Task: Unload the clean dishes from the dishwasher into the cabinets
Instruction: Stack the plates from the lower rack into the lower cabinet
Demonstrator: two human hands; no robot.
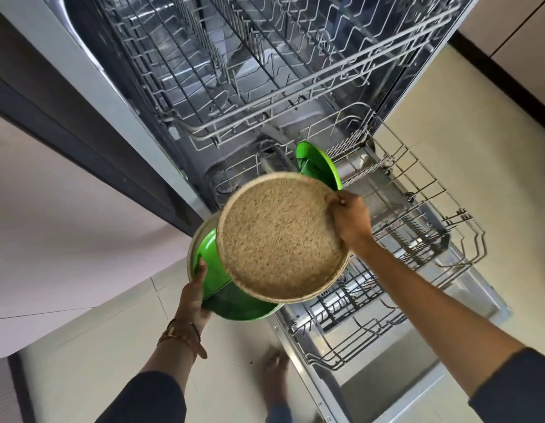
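Right hand (350,219) pinching the upper right rim of a speckled tan plate (280,239), held tilted over the pulled-out lower rack (418,227) of the open dishwasher (161,87). Left hand (193,296) clasping a stack of green plates (216,270) at its left edge, thumb over the rim, the tan plate overlapping the stack. One more green plate (318,163) upright in the lower rack. Upper rack (265,71) bare.

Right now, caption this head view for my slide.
Right hand adds speckled plate to left hand's stack over lower rack.
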